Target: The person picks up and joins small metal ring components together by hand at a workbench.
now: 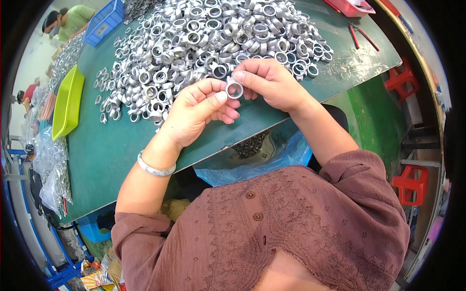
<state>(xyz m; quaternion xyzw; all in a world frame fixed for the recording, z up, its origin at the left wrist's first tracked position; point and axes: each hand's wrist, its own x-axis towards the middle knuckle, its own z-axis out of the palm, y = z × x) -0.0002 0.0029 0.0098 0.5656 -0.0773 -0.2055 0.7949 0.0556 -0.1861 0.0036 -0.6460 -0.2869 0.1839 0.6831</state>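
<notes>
Between my two hands, above the near edge of the table, is a silver metal ring (234, 90) with a small lug on its upper side. My left hand (198, 107) pinches it at the left rim between thumb and fingers. The thumb and fingertips of my right hand (273, 83) close on the ring's upper part, at the lug. Just beyond my hands spreads a large heap of similar metal rings (194, 38), with several loose ones at its left and near sides.
The heap lies on a green table (97, 160). A yellow-green tray (68, 103) and a blue bin (103, 22) stand at the left; red-handled pliers (363, 37) lie at the far right. Below the table edge is a blue bag (228, 169) with small dark parts. Red stools (410, 185) stand at the right.
</notes>
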